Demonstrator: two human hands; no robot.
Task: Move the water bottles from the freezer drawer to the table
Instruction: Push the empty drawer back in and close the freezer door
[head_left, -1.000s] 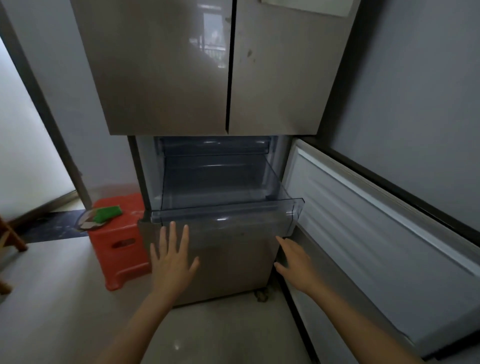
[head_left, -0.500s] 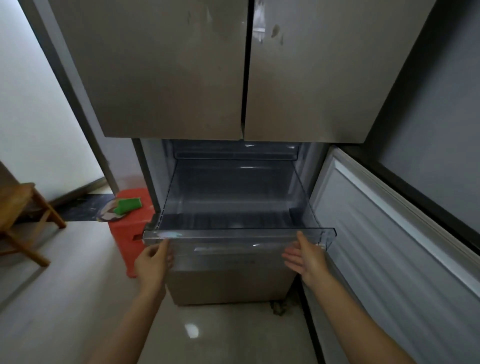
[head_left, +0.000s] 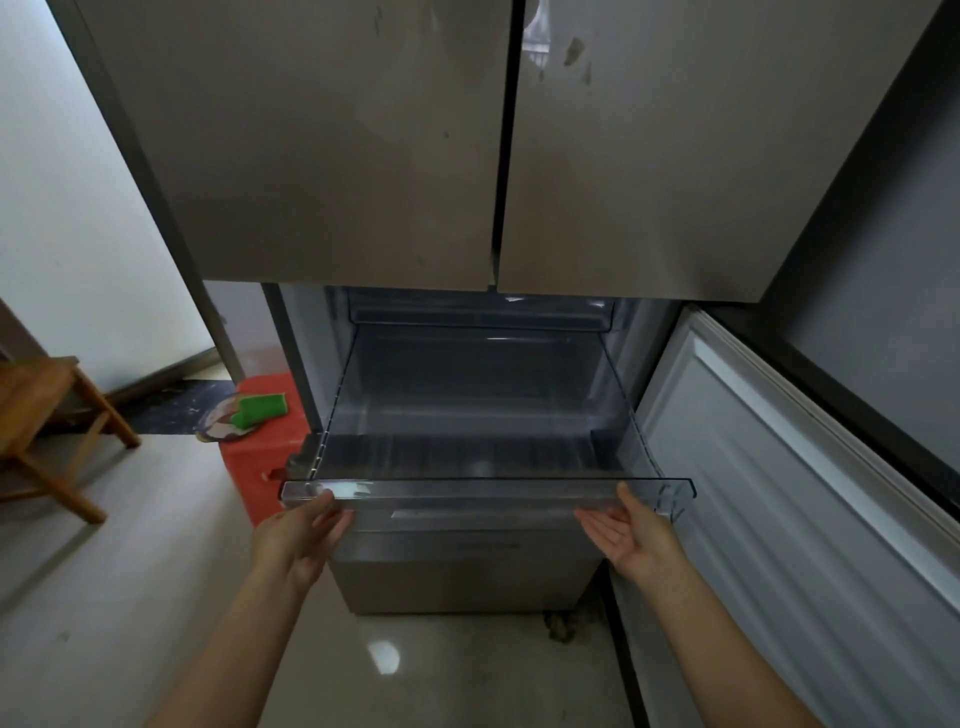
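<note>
The clear plastic freezer drawer (head_left: 488, 491) is pulled out below the closed upper doors. Its inside shows no water bottles. My left hand (head_left: 301, 535) is at the left end of the drawer's front lip, fingers stretched out under it and thumb by the rim. Below the right end of the lip, my right hand (head_left: 628, 535) lies palm up with straight fingers, its thumb touching the front. No table is in view.
The open freezer door (head_left: 779, 493) stands along the right. A red plastic stool (head_left: 254, 457) with a green sponge (head_left: 262, 408) on a plate sits left of the fridge. A wooden chair (head_left: 47, 415) is at the far left, on pale floor tiles.
Both hands went from the air to the drawer's front lip. Since half a second ago the left fingers have straightened and the right palm has turned upward. The view has moved closer.
</note>
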